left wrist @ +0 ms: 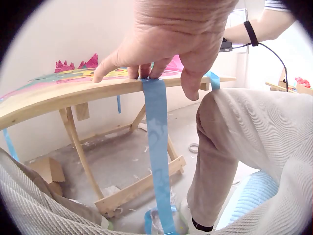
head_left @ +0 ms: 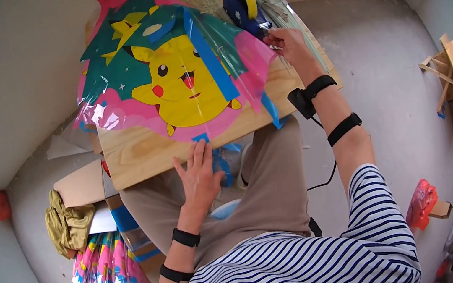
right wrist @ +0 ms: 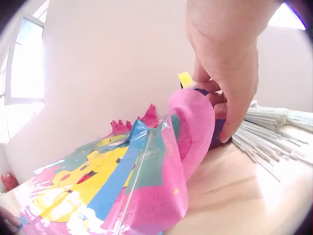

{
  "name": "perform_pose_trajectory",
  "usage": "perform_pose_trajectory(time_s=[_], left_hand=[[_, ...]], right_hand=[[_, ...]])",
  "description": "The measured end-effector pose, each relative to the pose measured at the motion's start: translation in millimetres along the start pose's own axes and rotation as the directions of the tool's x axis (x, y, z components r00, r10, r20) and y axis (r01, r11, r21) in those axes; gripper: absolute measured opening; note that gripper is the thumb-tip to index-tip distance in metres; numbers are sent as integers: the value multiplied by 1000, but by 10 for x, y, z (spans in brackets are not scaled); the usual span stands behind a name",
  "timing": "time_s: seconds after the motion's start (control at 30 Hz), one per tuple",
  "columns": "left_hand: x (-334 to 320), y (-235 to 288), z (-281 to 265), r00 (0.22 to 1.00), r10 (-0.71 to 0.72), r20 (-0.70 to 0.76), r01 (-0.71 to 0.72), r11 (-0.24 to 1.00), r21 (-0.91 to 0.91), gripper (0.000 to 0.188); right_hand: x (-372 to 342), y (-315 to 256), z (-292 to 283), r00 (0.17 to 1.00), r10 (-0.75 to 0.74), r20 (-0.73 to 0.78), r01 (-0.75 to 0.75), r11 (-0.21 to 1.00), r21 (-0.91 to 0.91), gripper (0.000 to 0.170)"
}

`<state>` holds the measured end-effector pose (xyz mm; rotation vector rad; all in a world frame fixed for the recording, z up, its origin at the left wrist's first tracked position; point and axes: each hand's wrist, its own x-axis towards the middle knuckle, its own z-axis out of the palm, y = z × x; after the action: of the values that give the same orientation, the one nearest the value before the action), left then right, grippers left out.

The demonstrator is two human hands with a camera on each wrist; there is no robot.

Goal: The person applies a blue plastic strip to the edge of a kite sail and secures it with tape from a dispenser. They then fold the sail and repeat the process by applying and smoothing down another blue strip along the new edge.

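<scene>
Olive cloth [head_left: 69,222]: heaped at the far left, beside a brown cardboard panel [head_left: 81,184].
Plastic bundle [head_left: 107,269]: multicoloured glossy sheets, hanging below the cloth, left of the seated person.
Table [head_left: 136,159]: pale wood top on wooden legs, positioned in front of the person's knees.
Printed sheet [head_left: 184,100]: flexible plastic in pink, green and yellow, bearing a cartoon figure; lies face up on the table, its right pink corner curling upward in the right wrist view.
Left hand [head_left: 199,176]: fingers extended, thumb spread apart; fingertips rest on the table's near edge, at the top of the hanging strip.
Hanging strip [left wrist: 157,127]: blue, runs from the table edge down toward the floor between the person's legs.
Flat strip [head_left: 211,60]: blue, lies lengthwise across the right half of the printed sheet.
Tape dispenser [head_left: 236,11]: dark blue body, stands on the table beyond the sheet's right corner; carries a yellow roll [head_left: 252,2].
Rods [right wrist: 269,116]: thin, pale, bundled on the table near the dispenser.
Right hand [head_left: 290,47]: fingers bent at the dispenser's near end; whether they grip tape or body cannot be determined.
</scene>
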<state>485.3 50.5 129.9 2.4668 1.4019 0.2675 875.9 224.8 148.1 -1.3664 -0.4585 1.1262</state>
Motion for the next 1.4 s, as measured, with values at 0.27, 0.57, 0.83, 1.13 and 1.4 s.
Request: perform_pose_trajectory(time_s=[0.27, 0.57, 0.83, 1.13, 1.4], left_hand=[[-2, -18, 37, 1000, 4, -5, -4, 1000, 5, 82], [-2, -30, 49, 1000, 4, -19, -4, 1000, 0, 81], [-1, -21, 47, 1000, 3, -22, -3, 1000, -18, 79], [58, -27, 72, 999, -8, -48, 9, 1000, 14, 76], [9, -61, 40, 996, -11, -89, 10, 1000, -14, 77]], right_hand=[[-182, 162, -125, 990, 121, -75, -101, 968, 228, 29], [-35, 187, 149, 994, 19, -106, 8, 968, 253, 20], [5, 232, 124, 992, -22, -126, 58, 956, 288, 14], [665, 930, -234, 723, -635, -273, 153, 533, -832, 10], [-522, -503, 418, 659, -662, 358, 651, 262, -713, 11]])
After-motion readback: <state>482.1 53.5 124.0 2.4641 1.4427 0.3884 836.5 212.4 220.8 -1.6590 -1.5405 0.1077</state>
